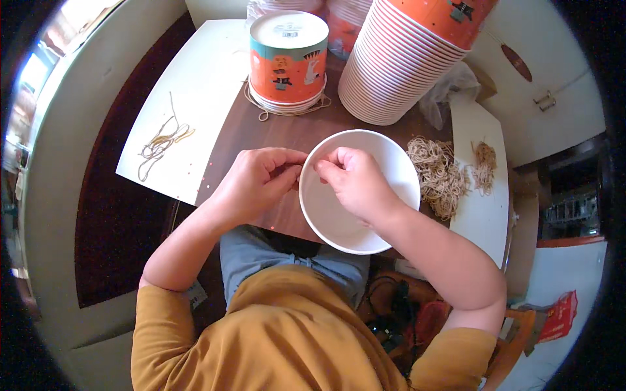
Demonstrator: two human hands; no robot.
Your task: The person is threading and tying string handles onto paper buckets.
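A white paper bucket (401,173) stands in front of me at the table's near edge, its open mouth toward me. My left hand (254,179) is outside its left wall, thumb and forefinger drawn together against the side. My right hand (362,186) reaches into the mouth, its fingertips pinched close to the inside of that same wall. Whatever the fingertips hold is too small or hidden to make out. Right of the bucket lies a tangled heap of beige cord (438,176).
An upside-down orange and teal printed bucket (287,72) stands at the back, cord around its base. Beside it leans a tall stack of nested buckets (407,62). Loose cords (160,146) lie on the left white panel (195,85), with a smaller cord bundle (484,166) at right.
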